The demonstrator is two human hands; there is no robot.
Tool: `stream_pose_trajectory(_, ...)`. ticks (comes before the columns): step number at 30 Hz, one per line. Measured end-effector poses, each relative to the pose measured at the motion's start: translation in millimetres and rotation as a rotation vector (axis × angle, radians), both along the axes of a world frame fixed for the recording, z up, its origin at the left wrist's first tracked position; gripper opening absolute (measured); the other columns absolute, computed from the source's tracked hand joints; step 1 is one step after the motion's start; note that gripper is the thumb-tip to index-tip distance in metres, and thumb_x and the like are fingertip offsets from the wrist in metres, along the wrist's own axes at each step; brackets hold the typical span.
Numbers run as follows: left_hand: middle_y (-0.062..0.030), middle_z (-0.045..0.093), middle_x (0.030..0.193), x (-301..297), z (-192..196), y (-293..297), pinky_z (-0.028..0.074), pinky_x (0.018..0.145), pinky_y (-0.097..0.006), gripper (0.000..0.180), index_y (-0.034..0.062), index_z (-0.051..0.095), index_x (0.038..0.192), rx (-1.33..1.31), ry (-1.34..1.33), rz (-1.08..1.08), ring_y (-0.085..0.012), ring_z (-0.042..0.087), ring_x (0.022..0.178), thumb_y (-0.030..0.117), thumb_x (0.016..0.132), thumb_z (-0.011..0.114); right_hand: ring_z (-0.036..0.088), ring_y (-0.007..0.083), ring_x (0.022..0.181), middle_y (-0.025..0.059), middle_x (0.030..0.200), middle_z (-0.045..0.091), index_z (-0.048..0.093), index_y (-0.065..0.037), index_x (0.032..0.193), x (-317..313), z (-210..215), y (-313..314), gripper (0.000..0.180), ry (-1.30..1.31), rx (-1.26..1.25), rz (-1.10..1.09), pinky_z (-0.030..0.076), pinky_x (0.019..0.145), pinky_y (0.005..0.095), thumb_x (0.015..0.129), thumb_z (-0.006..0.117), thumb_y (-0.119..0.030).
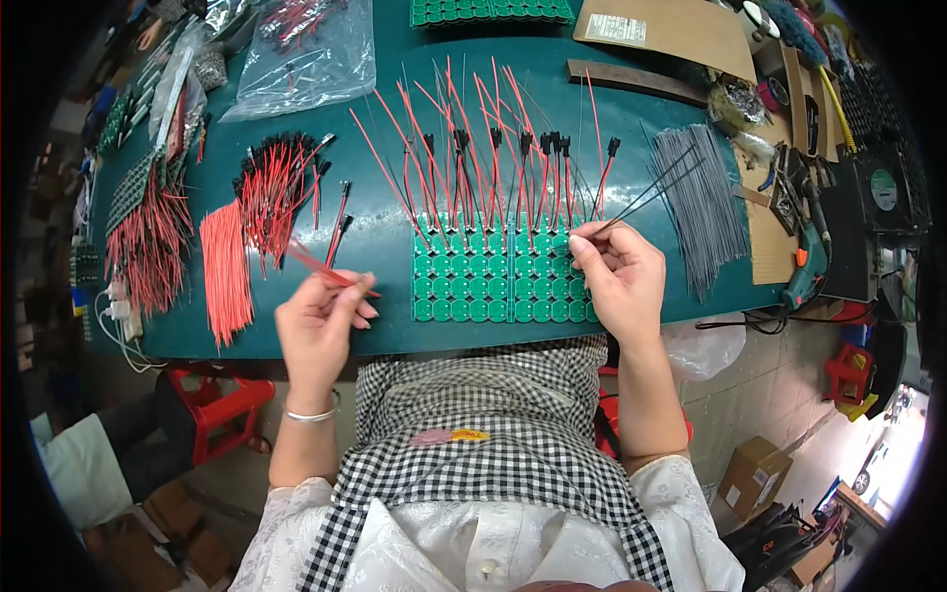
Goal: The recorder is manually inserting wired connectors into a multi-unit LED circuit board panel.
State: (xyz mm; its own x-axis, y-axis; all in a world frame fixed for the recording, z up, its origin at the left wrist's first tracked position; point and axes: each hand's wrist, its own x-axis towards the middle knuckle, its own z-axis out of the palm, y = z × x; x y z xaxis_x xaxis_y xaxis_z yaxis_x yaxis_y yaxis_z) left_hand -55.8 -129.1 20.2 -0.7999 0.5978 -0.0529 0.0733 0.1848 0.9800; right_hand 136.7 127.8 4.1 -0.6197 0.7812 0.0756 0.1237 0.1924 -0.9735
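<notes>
A green circuit board panel [463,288] of round cells lies at the table's front edge. Red and black wires with black connectors [461,143] stand up from its far rows. My left hand [321,321], left of the panel, is closed on a few red wires [318,262], smeared by motion. At the panel's right end, my right hand [628,274] pinches a few thin black wires [659,185] that slant up and to the right. Its fingertips are close to the board's far right cells; whether they touch it I cannot tell.
Left lie a bundle of red wires [226,276] and a pile of connector leads [271,187]. Grey-black wires [698,212] lie right, near a green power tool [807,266]. Behind are a plastic bag [316,74], a dark bar [636,83] and cardboard [671,35].
</notes>
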Motion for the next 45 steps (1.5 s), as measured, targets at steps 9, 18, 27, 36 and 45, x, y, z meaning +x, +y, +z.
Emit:
stream_pose_trajectory(9, -0.0078, 0.076, 0.091, 13.1, 11.4, 33.0, 0.053, 0.058, -0.021, 0.011, -0.0036, 0.074, 0.102, -0.053, 0.065, -0.122, -0.0083, 0.066, 0.067, -0.001, 0.092, 0.07, 0.061, 0.0053, 0.064, 0.0058, 0.087, 0.069, 0.068, 0.007, 0.086, -2.3, -0.1, 0.7, 0.009, -0.051, 0.079, -0.011, 0.048, 0.053, 0.0205, 0.09, 0.072, 0.0)
stream_pose_trajectory(18, -0.0073, 0.073, 0.08, 51.1, 18.0, 123.9, 0.054, 0.058, -0.022, 0.007, -0.004, 0.071, 0.096, 0.083, 0.006, -0.284, -0.0085, 0.068, 0.066, -0.001, 0.09, 0.071, 0.063, 0.0071, 0.065, 0.0067, 0.087, 0.07, 0.069, 0.006, 0.086, -3.4, -1.6, 0.1, 0.008, -0.034, 0.042, -0.026, 0.05, 0.055, 0.0212, 0.089, 0.072, 0.0)
stream_pose_trajectory(27, -0.0119, 0.072, 0.073, 58.4, -10.5, 144.6, 0.056, 0.058, -0.027, 0.009, -0.0037, 0.069, 0.087, 0.086, 0.174, -0.237, -0.0151, 0.073, 0.066, 0.002, 0.086, 0.076, 0.062, 0.0107, 0.062, 0.0088, 0.084, 0.07, 0.068, 0.005, 0.086, -6.4, -1.5, 1.5, 0.006, -0.037, 0.144, 0.039, 0.049, 0.055, 0.0263, 0.086, 0.072, 0.001)
stream_pose_trajectory(36, -0.0135, 0.074, 0.076, 63.0, -15.4, 146.5, 0.058, 0.059, -0.027, 0.009, -0.0032, 0.069, 0.089, 0.061, 0.245, -0.251, -0.0178, 0.075, 0.069, 0.003, 0.087, 0.076, 0.057, 0.0117, 0.065, 0.0057, 0.079, 0.061, 0.07, 0.0, 0.116, -2.6, 4.3, 5.9, 0.03, -0.018, 0.117, 0.128, 0.047, 0.055, 0.0268, 0.086, 0.069, 0.003)
stream_pose_trajectory(45, -0.0122, 0.072, 0.075, 65.0, -19.5, 146.9, 0.057, 0.056, -0.028, 0.008, -0.0028, 0.07, 0.091, 0.09, 0.311, -0.255, -0.0173, 0.074, 0.066, 0.002, 0.088, 0.075, 0.056, 0.0134, 0.064, 0.0069, 0.08, 0.06, 0.069, 0.0, 0.12, -2.4, 6.2, 7.1, 0.034, -0.009, 0.167, 0.168, 0.047, 0.057, 0.027, 0.086, 0.068, 0.004)
